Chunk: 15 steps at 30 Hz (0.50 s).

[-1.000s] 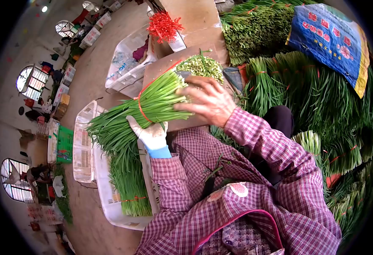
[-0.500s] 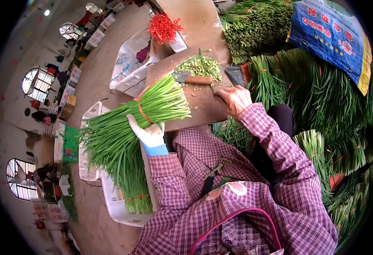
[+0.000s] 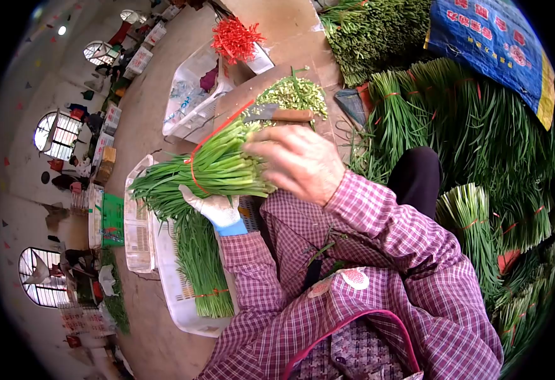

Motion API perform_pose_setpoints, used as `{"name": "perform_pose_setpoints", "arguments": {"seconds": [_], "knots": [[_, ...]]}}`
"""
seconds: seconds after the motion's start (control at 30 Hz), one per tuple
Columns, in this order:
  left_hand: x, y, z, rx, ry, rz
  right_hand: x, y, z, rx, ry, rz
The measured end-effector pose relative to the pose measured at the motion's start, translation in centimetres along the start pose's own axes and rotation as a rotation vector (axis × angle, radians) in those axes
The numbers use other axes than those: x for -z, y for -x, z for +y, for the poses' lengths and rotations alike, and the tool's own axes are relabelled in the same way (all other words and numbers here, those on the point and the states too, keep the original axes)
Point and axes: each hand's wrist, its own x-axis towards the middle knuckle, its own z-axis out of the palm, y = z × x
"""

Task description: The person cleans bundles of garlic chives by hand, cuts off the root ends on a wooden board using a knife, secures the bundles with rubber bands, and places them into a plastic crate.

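My left hand (image 3: pixel 214 208), in a white glove with a blue cuff, is closed around a bunch of garlic chives (image 3: pixel 227 161) from below. A red tie (image 3: pixel 193 166) circles the bunch, and one long end sticks up past the stems. My bare right hand (image 3: pixel 303 161) is at the pale cut ends, its fingers stretched towards them and blurred; I cannot tell whether they touch. Behind it, a knife with a wooden handle (image 3: pixel 292 115) lies on the cutting board (image 3: pixel 318 76), beside a heap of chopped stem ends (image 3: pixel 293 95).
A white crate (image 3: pixel 182 310) at lower left holds another tied bunch (image 3: pixel 209 278). Red ties (image 3: pixel 236 39) hang in a cluster beyond the board. Many chive bunches (image 3: pixel 473 120) are piled on the right, partly under a blue sack (image 3: pixel 486 41). Another white crate (image 3: pixel 192 79) stands at the back.
My right hand has moved left from the board's right side to the bunch's cut ends. The bunch has shifted slightly down and left, and its tie now shows a long end sticking up.
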Motion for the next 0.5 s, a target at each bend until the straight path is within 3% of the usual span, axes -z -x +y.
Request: {"name": "perform_pose_setpoints", "arguments": {"seconds": [0.07, 0.1, 0.17, 0.23, 0.27, 0.33, 0.37, 0.4, 0.43, 0.5], "knots": [[0.3, -0.8, -0.4, -0.120, -0.030, -0.106, -1.6, -0.5, -0.7, 0.179, -0.098, 0.007], [1.9, -1.7, 0.4, -0.060, -0.012, -0.114, -2.4, 0.8, 0.2, 0.185, -0.090, -0.001], [0.4, -1.1, -0.2, -0.193, -0.133, 0.066, -4.1, 5.8, 3.6, -0.025, 0.059, -0.191], [1.3, -0.8, 0.3, -0.170, -0.148, -0.059, -5.5, 12.2, 8.5, -0.068, 0.180, -0.525], [1.0, -0.6, -0.1, -0.217, -0.193, -0.089, -3.9, 10.4, 6.9, -0.079, 0.179, -0.525], [1.9, -0.3, 0.0, -0.130, -0.161, -0.156, -0.4, 6.0, 2.7, -0.315, 0.041, -0.372], [2.2, -0.6, 0.1, -0.062, -0.118, -0.241, 0.5, 3.7, 1.0, -0.081, 0.017, -0.095], [2.3, -0.8, -0.7, -0.126, -0.073, -0.179, 0.3, 2.0, -0.4, 0.008, -0.109, 0.029], [2.7, -1.2, -1.2, -0.013, 0.453, -0.306, 1.0, 0.6, -1.8, 0.082, -0.125, 0.014], [3.7, -1.3, -1.9, -0.151, 0.237, -0.367, -0.9, 1.2, -1.2, 0.133, -0.097, -0.024]]}}
